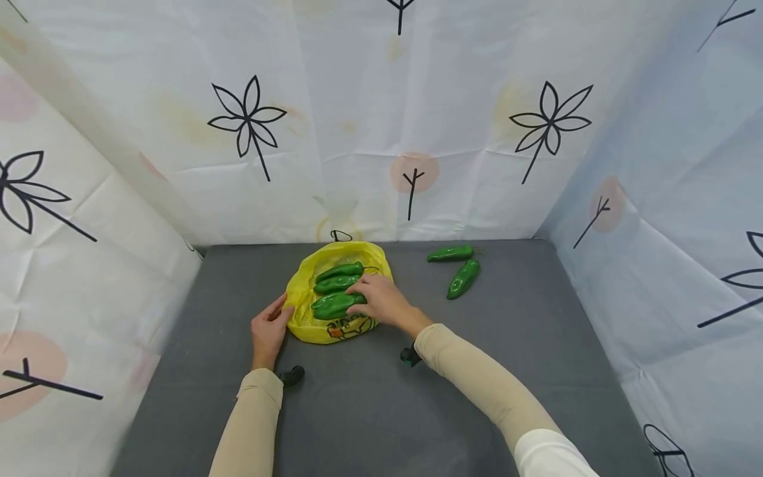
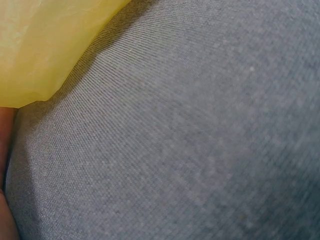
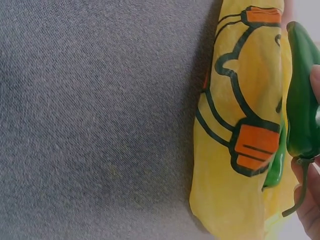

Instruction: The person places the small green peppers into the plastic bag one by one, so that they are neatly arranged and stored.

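A yellow plastic bag (image 1: 303,323) lies with its mouth open and its rim rolled down, several green peppers inside. My left hand (image 1: 268,331) grips the bag's left rim between thumb and fingers; the left wrist view shows mostly yellow plastic (image 2: 45,45) and only a sliver of that hand. Over the bag, my right hand (image 1: 384,301) holds a green pepper (image 1: 331,307) nearest the front. Up close, this pepper (image 3: 301,95) has a thin curved stem, with fingers (image 3: 311,205) around it. Behind it in the bag are two more peppers, a middle one (image 1: 335,285) and a rear one (image 1: 340,271).
To the right of the bag, two green peppers lie on the grey table (image 1: 369,411): one (image 1: 451,254) near the back edge, the other (image 1: 463,279) slanting in front of it. White patterned cloth (image 1: 357,99) hangs at the back and both sides.
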Motion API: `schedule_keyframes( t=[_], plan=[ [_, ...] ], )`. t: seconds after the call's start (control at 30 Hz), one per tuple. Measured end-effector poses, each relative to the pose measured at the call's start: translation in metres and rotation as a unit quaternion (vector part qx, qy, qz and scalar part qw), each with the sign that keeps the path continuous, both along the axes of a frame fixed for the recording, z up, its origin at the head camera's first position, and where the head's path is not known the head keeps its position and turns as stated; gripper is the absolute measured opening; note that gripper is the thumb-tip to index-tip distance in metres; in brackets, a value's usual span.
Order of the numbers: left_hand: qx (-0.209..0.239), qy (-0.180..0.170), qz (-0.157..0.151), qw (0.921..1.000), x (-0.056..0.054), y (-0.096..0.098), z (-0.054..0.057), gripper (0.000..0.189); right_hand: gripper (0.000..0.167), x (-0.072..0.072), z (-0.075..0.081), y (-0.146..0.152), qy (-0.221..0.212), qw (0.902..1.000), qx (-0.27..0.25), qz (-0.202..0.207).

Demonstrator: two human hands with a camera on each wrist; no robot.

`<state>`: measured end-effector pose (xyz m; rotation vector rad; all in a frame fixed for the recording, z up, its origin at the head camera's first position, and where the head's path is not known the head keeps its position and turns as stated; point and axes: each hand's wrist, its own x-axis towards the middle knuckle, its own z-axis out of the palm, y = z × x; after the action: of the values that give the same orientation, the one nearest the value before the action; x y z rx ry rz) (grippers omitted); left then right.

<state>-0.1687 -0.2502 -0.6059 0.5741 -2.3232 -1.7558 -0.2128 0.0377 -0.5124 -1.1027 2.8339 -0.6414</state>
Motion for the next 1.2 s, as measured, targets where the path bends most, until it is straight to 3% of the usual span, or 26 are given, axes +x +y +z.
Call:
schedule_keyframes(
  t=[0.43,1.2],
  plan=[
    [0.005,0.006,-0.003,1.0,-0.003,-0.001,-0.001,0.046,0.044,0.003,-0.008,-0.011,0.017,0.9988,0.041,-0.023],
    [0.009,0.002,-0.002,1.0,0.001,0.0,0.002,0.045,0.046,0.005,-0.014,-0.021,-0.012,0.9973,0.052,-0.051]
  ],
)
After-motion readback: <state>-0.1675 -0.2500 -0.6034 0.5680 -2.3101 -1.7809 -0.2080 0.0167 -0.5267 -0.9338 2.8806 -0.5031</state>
